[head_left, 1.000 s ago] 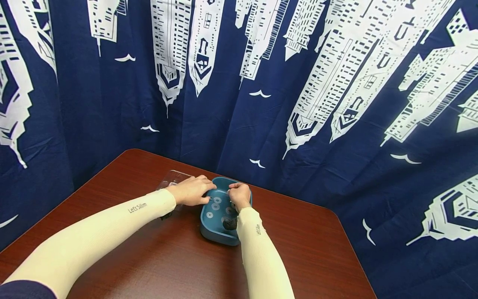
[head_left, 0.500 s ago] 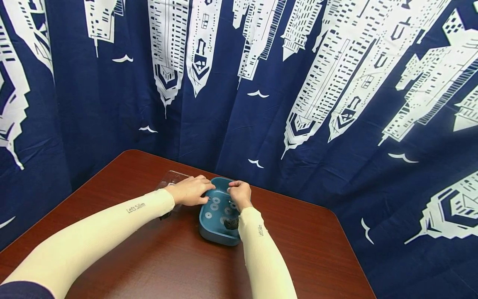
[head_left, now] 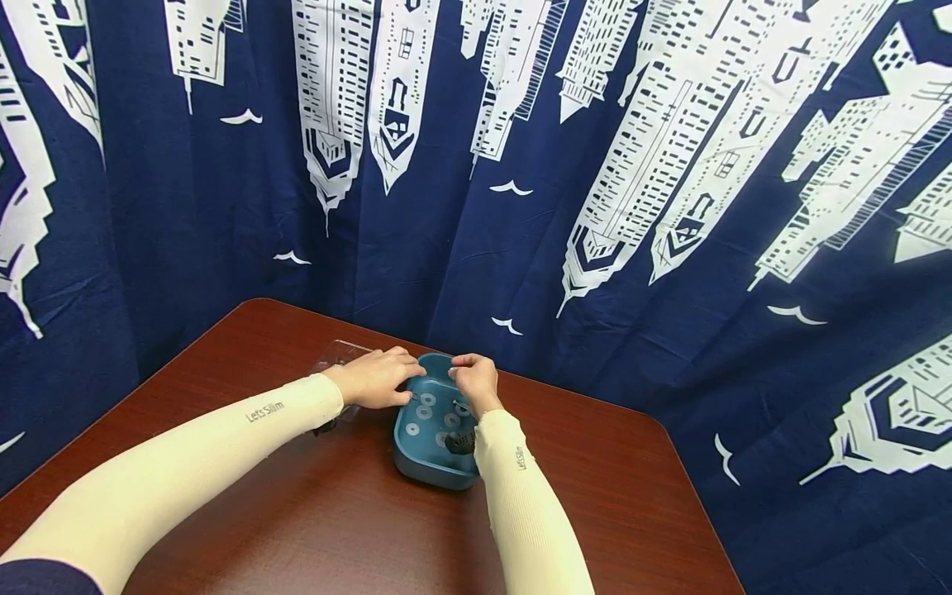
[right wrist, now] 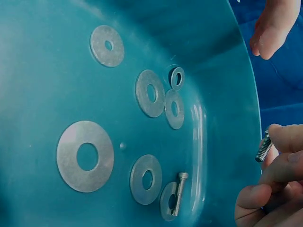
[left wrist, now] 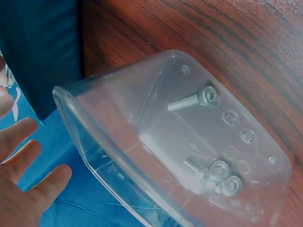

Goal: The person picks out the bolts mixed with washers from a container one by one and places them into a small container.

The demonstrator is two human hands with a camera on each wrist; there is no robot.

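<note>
In the right wrist view my right hand [right wrist: 279,175] pinches a threaded bolt [right wrist: 266,146] between thumb and fingers, at the far end of a blue bin [right wrist: 227,156]. Several flat washers [right wrist: 85,156] of differing sizes lie on the bin's floor. A thin bolt [right wrist: 180,194] lies across one small washer. My left hand [head_left: 375,378] is at the bin's left rim with fingers spread and nothing in them. Beside it stands a clear plastic bin [left wrist: 156,94], tilted in the left wrist view, with three socket-head bolts [left wrist: 189,101] inside.
A reddish-brown wooden table [head_left: 297,512] carries both bins. Behind it hangs a navy curtain [head_left: 416,273] printed with white buildings, close to the table's far edge. A dark wrist camera [head_left: 459,444] on my right arm hangs over the blue bin.
My right hand has risen slightly inside the blue bin, still pinching. More of the bin floor shows beneath it. The left hand keeps its place, and the view has shifted a little.
</note>
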